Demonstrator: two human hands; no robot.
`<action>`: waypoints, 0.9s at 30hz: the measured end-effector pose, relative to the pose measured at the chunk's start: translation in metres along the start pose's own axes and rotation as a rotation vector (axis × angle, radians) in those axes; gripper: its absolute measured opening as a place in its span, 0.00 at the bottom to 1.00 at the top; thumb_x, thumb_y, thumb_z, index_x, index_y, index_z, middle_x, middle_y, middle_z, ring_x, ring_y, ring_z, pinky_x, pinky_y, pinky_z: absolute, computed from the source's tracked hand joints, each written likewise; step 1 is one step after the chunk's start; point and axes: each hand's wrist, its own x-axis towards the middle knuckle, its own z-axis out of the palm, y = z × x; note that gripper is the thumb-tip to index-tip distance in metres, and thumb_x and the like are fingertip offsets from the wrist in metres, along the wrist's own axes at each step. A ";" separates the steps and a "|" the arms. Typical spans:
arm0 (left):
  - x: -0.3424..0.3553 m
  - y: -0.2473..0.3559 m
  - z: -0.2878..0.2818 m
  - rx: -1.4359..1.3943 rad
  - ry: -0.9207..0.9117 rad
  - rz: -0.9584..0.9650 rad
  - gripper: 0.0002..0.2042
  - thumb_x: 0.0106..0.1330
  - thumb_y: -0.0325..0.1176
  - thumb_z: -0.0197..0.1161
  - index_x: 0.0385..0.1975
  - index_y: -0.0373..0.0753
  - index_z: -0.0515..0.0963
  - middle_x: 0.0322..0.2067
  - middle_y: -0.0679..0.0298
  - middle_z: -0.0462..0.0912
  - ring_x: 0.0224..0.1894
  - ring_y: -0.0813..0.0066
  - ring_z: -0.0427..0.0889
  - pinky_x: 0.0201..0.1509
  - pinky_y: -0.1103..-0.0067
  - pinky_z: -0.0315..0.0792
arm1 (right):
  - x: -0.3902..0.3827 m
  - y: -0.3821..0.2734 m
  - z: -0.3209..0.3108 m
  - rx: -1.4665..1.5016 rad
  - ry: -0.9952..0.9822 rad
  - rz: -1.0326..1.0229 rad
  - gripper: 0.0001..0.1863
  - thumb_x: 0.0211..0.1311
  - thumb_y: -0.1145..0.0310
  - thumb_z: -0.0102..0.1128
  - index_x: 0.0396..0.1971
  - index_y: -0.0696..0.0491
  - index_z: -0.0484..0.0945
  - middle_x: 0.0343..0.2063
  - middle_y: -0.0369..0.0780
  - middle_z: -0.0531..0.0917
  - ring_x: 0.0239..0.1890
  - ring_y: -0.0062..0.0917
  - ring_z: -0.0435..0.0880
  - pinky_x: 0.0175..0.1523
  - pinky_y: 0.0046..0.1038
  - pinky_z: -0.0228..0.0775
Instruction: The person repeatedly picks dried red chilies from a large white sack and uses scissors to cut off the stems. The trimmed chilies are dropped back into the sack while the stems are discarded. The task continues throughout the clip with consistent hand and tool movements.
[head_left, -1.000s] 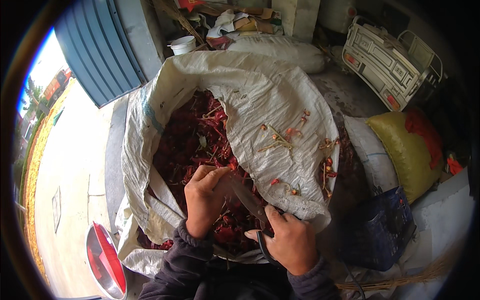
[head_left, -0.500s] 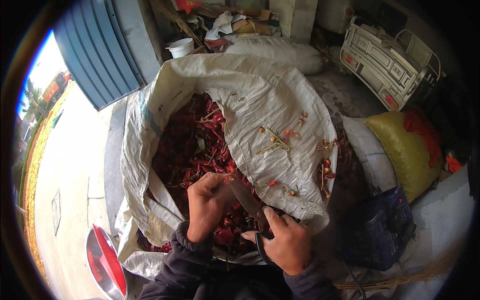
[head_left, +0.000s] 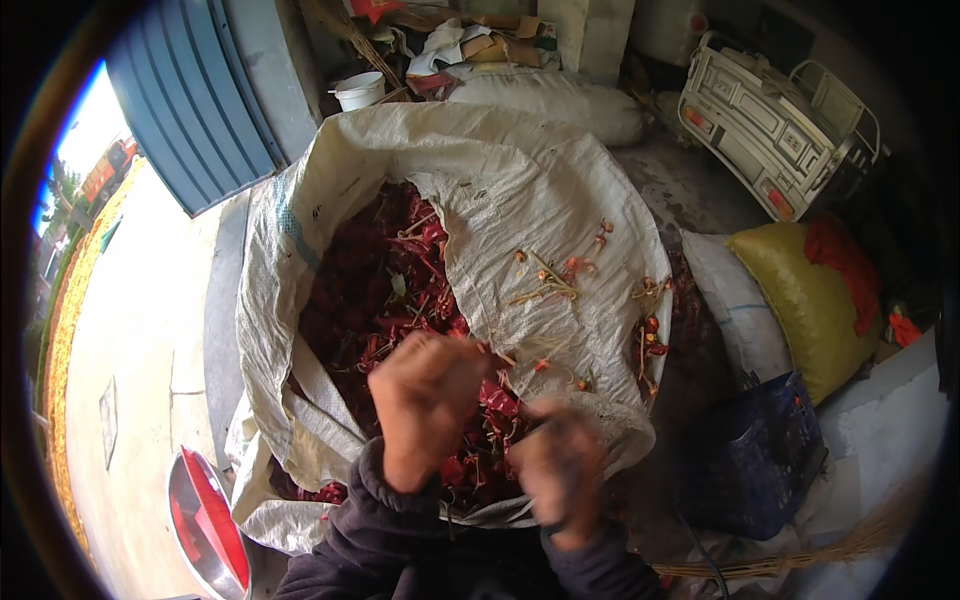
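Right hand [head_left: 558,465] has shifted toward the near edge of the sack since the earlier frame and is now blurred by motion; the scissors, plain between the hands half a second ago, can no longer be made out. Left hand [head_left: 425,400] has moved less and is also blurred, over the middle of the near half of the sack's opening.

Fingers: those of the left hand appear curled inward, but whether they grip anything cannot be told. Those of the right hand are too smeared to say whether they are closed on a handle.

Dried red peppers [head_left: 375,260] fill the opening of the white woven sack [head_left: 270,350], from near its far edge down to its near edge. One larger red pepper [head_left: 497,397] shows between the hands, apparently lying on the heap. A pale leaf [head_left: 398,284] lies among the peppers, left of the flap.

Progress, as judged: partial. Loose pale stalks [head_left: 548,285] lie on the flap [head_left: 500,210], which covers the right side of the opening; further red-tipped stem pieces [head_left: 648,350] lie along its right edge. Many peppers remain in the opening, several with stalks among them. How many have been handled cannot be determined.
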 end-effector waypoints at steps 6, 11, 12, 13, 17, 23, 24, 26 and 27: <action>-0.010 -0.015 -0.011 -0.490 0.061 -0.498 0.04 0.69 0.23 0.64 0.41 0.33 0.82 0.26 0.66 0.85 0.21 0.86 0.77 0.23 0.87 0.66 | 0.037 -0.043 -0.035 0.148 0.239 -0.027 0.26 0.69 0.51 0.66 0.51 0.59 0.73 0.19 0.31 0.76 0.21 0.13 0.75 0.29 0.17 0.66; -0.008 -0.014 -0.006 -0.587 -0.051 -0.520 0.03 0.70 0.24 0.64 0.41 0.34 0.81 0.24 0.70 0.82 0.20 0.89 0.73 0.23 0.88 0.64 | 0.011 0.002 0.002 -0.022 0.129 0.162 0.26 0.56 0.68 0.81 0.49 0.58 0.76 0.29 0.39 0.87 0.32 0.18 0.86 0.40 0.21 0.78; -0.010 -0.014 -0.006 -0.588 -0.083 -0.516 0.03 0.70 0.24 0.65 0.40 0.34 0.81 0.24 0.70 0.82 0.20 0.89 0.72 0.23 0.88 0.64 | 0.013 0.006 0.006 0.049 0.122 0.158 0.27 0.55 0.68 0.82 0.50 0.58 0.75 0.30 0.39 0.87 0.32 0.17 0.86 0.40 0.20 0.78; -0.014 -0.016 -0.007 -0.590 -0.116 -0.512 0.03 0.70 0.24 0.65 0.40 0.35 0.81 0.24 0.71 0.81 0.20 0.89 0.72 0.23 0.88 0.64 | 0.014 0.007 0.012 0.092 0.111 0.158 0.26 0.56 0.69 0.80 0.50 0.58 0.74 0.30 0.39 0.87 0.32 0.17 0.85 0.39 0.20 0.78; -0.026 -0.016 -0.007 -0.543 -0.269 -0.449 0.03 0.70 0.24 0.66 0.40 0.35 0.81 0.27 0.71 0.81 0.24 0.88 0.73 0.27 0.87 0.66 | 0.021 0.000 0.024 0.282 0.047 0.207 0.24 0.60 0.75 0.75 0.51 0.58 0.71 0.33 0.39 0.86 0.31 0.15 0.83 0.38 0.19 0.77; -0.024 -0.021 -0.017 -0.643 -0.291 -0.459 0.08 0.71 0.27 0.63 0.46 0.34 0.78 0.44 0.63 0.84 0.45 0.81 0.79 0.54 0.79 0.73 | 0.023 -0.005 0.014 0.254 0.010 0.185 0.21 0.62 0.79 0.71 0.50 0.58 0.70 0.33 0.38 0.85 0.33 0.14 0.82 0.39 0.19 0.76; -0.023 -0.018 -0.018 -0.693 -0.282 -0.480 0.10 0.70 0.27 0.62 0.49 0.34 0.77 0.46 0.63 0.83 0.48 0.80 0.80 0.56 0.78 0.72 | 0.022 -0.001 0.014 0.240 -0.006 0.176 0.21 0.61 0.79 0.71 0.50 0.58 0.70 0.33 0.38 0.85 0.33 0.14 0.82 0.39 0.19 0.76; -0.023 -0.016 -0.017 -0.647 -0.405 -0.472 0.13 0.71 0.27 0.63 0.52 0.34 0.77 0.43 0.64 0.83 0.46 0.78 0.80 0.56 0.78 0.72 | 0.018 0.006 0.017 0.126 -0.018 0.170 0.20 0.59 0.76 0.74 0.48 0.56 0.73 0.30 0.37 0.85 0.30 0.16 0.84 0.37 0.23 0.78; -0.024 -0.014 -0.016 -0.624 -0.467 -0.467 0.14 0.72 0.28 0.64 0.54 0.33 0.76 0.42 0.64 0.83 0.45 0.76 0.80 0.56 0.78 0.72 | 0.016 0.007 0.019 0.029 -0.022 0.150 0.20 0.58 0.75 0.74 0.47 0.56 0.74 0.30 0.37 0.85 0.29 0.17 0.84 0.36 0.24 0.78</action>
